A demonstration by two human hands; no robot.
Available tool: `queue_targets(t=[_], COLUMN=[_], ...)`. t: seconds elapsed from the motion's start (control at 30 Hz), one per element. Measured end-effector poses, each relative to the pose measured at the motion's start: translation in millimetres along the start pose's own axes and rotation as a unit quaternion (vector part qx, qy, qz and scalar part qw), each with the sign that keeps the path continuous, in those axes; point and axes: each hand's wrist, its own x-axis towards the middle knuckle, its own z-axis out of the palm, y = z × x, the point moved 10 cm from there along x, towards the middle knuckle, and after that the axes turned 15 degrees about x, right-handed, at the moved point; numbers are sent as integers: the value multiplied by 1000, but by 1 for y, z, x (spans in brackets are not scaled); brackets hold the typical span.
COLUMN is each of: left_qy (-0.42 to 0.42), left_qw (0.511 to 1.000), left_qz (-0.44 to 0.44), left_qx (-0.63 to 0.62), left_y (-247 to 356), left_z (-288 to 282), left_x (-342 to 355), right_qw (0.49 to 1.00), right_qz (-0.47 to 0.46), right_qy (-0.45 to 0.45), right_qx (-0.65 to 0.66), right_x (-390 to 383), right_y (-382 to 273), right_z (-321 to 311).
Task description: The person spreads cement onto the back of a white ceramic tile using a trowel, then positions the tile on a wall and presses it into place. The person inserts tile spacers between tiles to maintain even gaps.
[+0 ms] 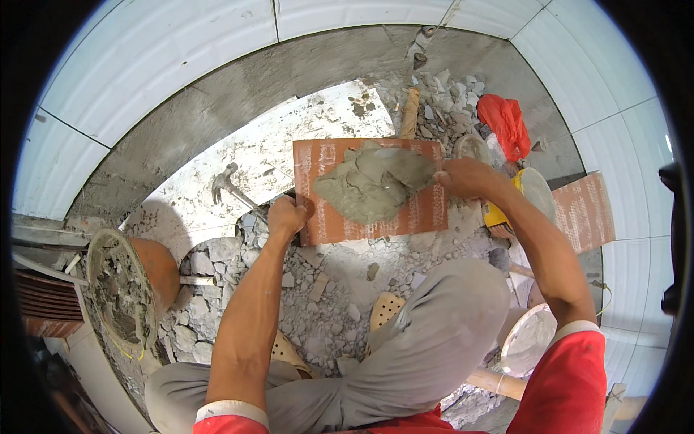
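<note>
A reddish-brown tile (426, 220) lies back side up in front of me, with whitish streaks across its ribbed back. A thick heap of wet grey mortar (369, 184) covers its middle and reaches toward the right edge. My left hand (288, 217) is closed on the tile's left edge, near the lower corner. At the right edge my right hand (466, 179) is closed, its thumb side over the tile by the mortar; its other fingers are hidden. Just beyond my left hand, a claw hammer (230, 189) rests on a white, mortar-spattered sheet (289, 134).
Broken rubble (311, 304) covers the floor around my feet. On the left stands a mortar bucket (160, 278); at right are a yellow container (536, 194), another tile (584, 210) and a whitish bucket (528, 340). A red plastic bag (504, 124) lies near the tiled wall (614, 65).
</note>
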Motion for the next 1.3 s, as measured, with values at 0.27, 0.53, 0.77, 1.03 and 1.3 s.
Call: queue_targets(t=[0.27,0.53,0.77,1.03,1.3], left_qy=[27,1,0,-24,-23], left_qw=[999,999,999,998,998], left_qz=[26,20,-2,-1,9], left_qx=[22,-30,-33,-51,-62], left_y=[-5,-6,-14,-17,-17], left_z=[7,11,12,21,25], left_x=[14,9,12,19,22], right_qw=[988,986,983,975,968], right_qz=[-40,-44,-56,-30,-8], right_qy=[147,157,168,218,212], right_qx=[-26,-29,-47,11,131], right_x=[-59,-74,-42,-35,-26], right_y=[23,-17,2,57,82], right_z=[1,32,29,44,63])
